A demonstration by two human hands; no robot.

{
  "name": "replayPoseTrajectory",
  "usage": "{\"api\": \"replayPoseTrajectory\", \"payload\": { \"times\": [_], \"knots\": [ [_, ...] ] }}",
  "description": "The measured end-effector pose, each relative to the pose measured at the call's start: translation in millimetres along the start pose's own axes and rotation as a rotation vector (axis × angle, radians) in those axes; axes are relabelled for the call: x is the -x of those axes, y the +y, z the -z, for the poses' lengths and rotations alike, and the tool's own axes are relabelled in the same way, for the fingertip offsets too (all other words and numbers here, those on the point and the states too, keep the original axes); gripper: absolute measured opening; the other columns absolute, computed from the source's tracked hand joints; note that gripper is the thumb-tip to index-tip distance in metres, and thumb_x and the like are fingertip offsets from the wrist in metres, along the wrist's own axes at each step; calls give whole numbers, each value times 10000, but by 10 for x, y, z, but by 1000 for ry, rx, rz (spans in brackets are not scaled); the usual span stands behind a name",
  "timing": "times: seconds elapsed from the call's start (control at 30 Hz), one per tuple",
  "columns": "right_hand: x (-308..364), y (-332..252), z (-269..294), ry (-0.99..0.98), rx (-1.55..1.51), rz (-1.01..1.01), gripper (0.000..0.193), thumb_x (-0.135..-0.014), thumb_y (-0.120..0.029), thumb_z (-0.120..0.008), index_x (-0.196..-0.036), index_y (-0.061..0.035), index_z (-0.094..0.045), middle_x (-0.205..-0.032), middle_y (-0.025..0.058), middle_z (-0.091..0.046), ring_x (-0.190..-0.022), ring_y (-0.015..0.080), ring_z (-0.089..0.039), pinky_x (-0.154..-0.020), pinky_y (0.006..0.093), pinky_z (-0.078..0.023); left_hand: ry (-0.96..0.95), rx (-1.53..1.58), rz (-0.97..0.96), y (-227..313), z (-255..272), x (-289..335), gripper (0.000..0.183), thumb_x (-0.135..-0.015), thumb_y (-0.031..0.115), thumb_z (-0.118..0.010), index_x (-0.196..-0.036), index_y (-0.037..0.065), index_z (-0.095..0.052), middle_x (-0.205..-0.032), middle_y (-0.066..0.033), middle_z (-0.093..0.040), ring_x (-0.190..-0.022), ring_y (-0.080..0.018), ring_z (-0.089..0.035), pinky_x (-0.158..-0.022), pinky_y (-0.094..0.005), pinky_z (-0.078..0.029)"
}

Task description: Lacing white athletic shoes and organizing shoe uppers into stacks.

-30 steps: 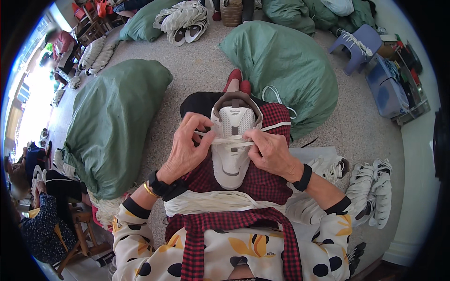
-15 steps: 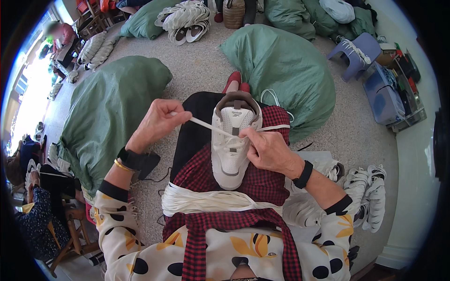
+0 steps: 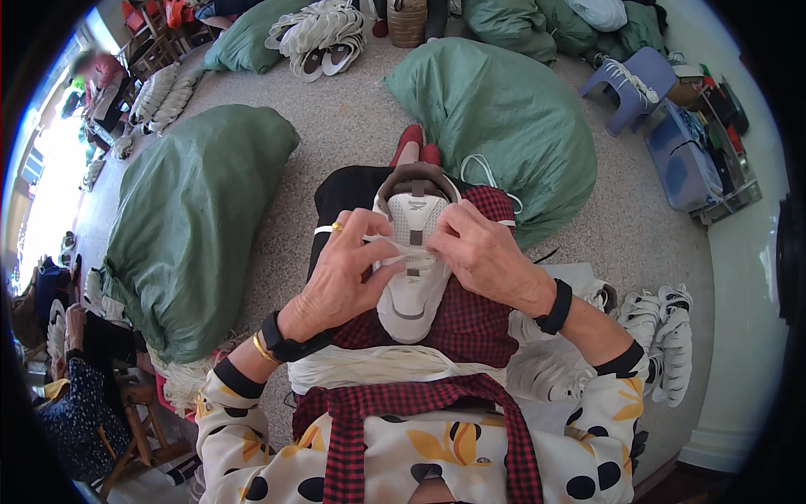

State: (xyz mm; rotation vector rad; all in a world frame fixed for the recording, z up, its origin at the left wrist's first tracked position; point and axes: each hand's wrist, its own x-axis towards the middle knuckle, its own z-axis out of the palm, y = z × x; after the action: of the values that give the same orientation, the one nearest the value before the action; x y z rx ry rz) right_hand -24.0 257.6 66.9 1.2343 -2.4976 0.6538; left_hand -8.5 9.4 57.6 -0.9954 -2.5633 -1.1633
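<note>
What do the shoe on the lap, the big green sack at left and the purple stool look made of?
Shoe: probably synthetic leather, matte white; smooth toe, perforated tongue. Real leather can't be ruled out.
Sack: likely plastic fabric, faint sheen; thin, with creased folds. Any weave is too fine to see.
Stool: likely moulded plastic, smooth; even colour, seat and legs seemingly one piece.

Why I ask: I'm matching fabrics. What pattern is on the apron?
The apron has a dark red and black check, clearest in the head view.
</note>
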Motion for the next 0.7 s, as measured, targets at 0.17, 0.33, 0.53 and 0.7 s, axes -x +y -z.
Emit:
{"api": "replayPoseTrajectory", "payload": {
  "times": [0.17,0.33,0.53,0.7],
  "knots": [
    [-93,-15,-45,28,-46,43,123,-804,-19,-695,-895,-17,-612,-907,97,-538,-929,289,-539,-819,389,-475,36,525,234,-161,63,119,130,-850,16,-652,-741,-36,-604,-1023,-83,-600,-839,-152,-549,-748,-311,-451],
    [-147,8,-71,-36,36,71,83,-845,-62,-622,-848,19,-601,-919,119,-555,-937,286,-532,-830,387,-493,227,237,308,-143,-123,99,213,-838,50,-703,-682,-34,-586,-873,-55,-601,-667,-116,-525,-577,-281,-416],
    [-6,-23,37,-61,-422,-135,91,-887,-54,-651,-880,-13,-571,-887,106,-536,-865,252,-533,-776,364,-452,169,189,293,-49,-152,76,320,-803,152,-791,-663,-24,-563,-823,-73,-555,-654,-161,-530,-572,-320,-427],
    [191,164,101,-64,-557,-526,93,-965,-98,-590,-918,-18,-585,-694,37,-590,-550,115,-521,-536,288,-444,110,101,373,-1,-215,54,324,-796,207,-793,-749,1,-547,-820,-105,-523,-679,-240,-568,-612,-358,-469]
  ]
}}
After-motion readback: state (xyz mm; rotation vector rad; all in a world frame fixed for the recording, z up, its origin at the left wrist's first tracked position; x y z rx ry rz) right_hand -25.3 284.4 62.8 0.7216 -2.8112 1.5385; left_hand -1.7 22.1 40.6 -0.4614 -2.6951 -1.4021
